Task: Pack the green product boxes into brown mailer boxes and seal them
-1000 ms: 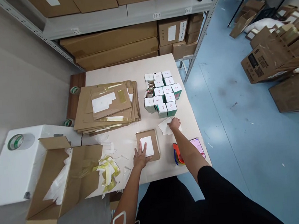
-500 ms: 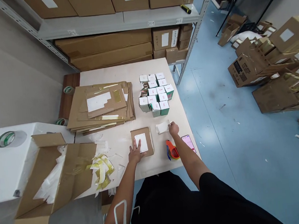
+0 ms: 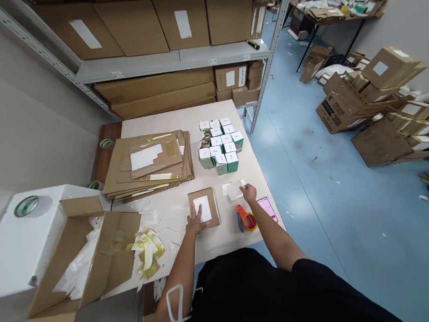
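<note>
My left hand (image 3: 195, 220) lies with spread fingers on the lower left of a small flat cardboard parcel (image 3: 214, 207), its fingertips over a white label (image 3: 203, 209) on the parcel's face. To the right, my right hand (image 3: 249, 193) pinches the edge of a white paper slip (image 3: 235, 190), tilted up off the table. Another white piece of paper (image 3: 225, 189) lies partly behind that slip. An orange tape dispenser (image 3: 246, 220) sits just below my right hand, and a phone (image 3: 268, 209) with a lit pink screen lies beside my right forearm.
Several small white-and-green boxes (image 3: 219, 150) stand behind the slip. A stack of flattened cardboard (image 3: 114, 177) lies at left. Torn yellow tape (image 3: 147, 249) piles near an open carton (image 3: 106, 255). A metal shelf (image 3: 134, 65) holding cartons rises at the back.
The white slip in my right hand has lifted and turned, exposing another piece of paper behind it. My left hand stays on the parcel. The camera view has tilted upward slightly.
</note>
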`<state>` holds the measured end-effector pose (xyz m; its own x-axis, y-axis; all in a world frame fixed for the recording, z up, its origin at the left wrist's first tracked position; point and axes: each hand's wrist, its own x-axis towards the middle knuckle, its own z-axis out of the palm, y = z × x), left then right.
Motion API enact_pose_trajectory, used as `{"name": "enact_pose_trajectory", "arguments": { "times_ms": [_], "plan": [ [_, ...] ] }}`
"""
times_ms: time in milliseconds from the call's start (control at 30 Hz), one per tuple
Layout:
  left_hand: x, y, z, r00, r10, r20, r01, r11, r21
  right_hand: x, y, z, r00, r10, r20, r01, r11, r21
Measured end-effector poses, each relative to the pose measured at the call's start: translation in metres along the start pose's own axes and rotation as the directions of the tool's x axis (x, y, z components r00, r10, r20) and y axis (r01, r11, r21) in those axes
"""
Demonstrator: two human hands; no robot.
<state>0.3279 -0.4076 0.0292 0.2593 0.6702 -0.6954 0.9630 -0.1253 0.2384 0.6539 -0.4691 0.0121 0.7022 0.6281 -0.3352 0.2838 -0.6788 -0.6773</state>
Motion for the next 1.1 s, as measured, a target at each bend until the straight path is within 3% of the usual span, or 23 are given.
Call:
{"name": "enact_pose_trajectory", "arguments": {
  "times_ms": [167,233,300,400,467,567,667,733,933,1100],
  "plan": [
    [-0.002,0.011,-0.004,0.998,-0.045,-0.053,0.045,0.999,0.001,-0.016,-0.01,-0.009,0.996,-0.078,-0.032,0.082,0.976,0.203],
    [0.0,0.028,-0.01,0.986,-0.026,-0.164,0.021,0.999,-0.028,-0.02,-0.013,-0.012,0.995,-0.092,-0.024,0.095,0.962,0.256],
    [0.007,0.054,-0.019,0.95,0.075,-0.302,-0.11,0.989,-0.099,-0.023,-0.016,-0.015,0.996,-0.093,-0.011,0.092,0.949,0.301],
    [0.025,0.099,-0.032,0.914,0.198,-0.355,-0.32,0.889,-0.329,-0.027,-0.018,-0.017,0.994,-0.11,0.015,0.097,0.926,0.366],
    [0.039,0.125,-0.037,0.943,0.109,-0.315,-0.273,0.797,-0.539,-0.028,-0.018,-0.019,0.99,-0.139,0.034,0.114,0.909,0.401],
    [0.055,0.147,-0.034,0.962,-0.007,-0.273,-0.195,0.681,-0.706,-0.027,-0.014,-0.021,0.985,-0.164,0.05,0.127,0.891,0.435],
    [0.058,0.152,-0.029,0.947,-0.017,-0.321,-0.238,0.636,-0.734,-0.025,-0.007,-0.024,0.982,-0.171,0.081,0.118,0.887,0.447],
    [0.053,0.151,-0.029,0.923,0.023,-0.385,-0.305,0.652,-0.694,-0.024,-0.002,-0.029,0.975,-0.184,0.125,0.118,0.904,0.412],
    [0.022,0.14,-0.061,0.814,0.226,-0.535,-0.479,0.782,-0.399,-0.026,0.001,-0.047,0.967,-0.193,0.169,0.152,0.961,0.231],
    [-0.004,0.124,-0.093,0.77,0.326,-0.549,-0.572,0.733,-0.367,-0.023,-0.02,-0.042,0.856,-0.436,0.277,0.349,0.884,0.311]
  ]
}}
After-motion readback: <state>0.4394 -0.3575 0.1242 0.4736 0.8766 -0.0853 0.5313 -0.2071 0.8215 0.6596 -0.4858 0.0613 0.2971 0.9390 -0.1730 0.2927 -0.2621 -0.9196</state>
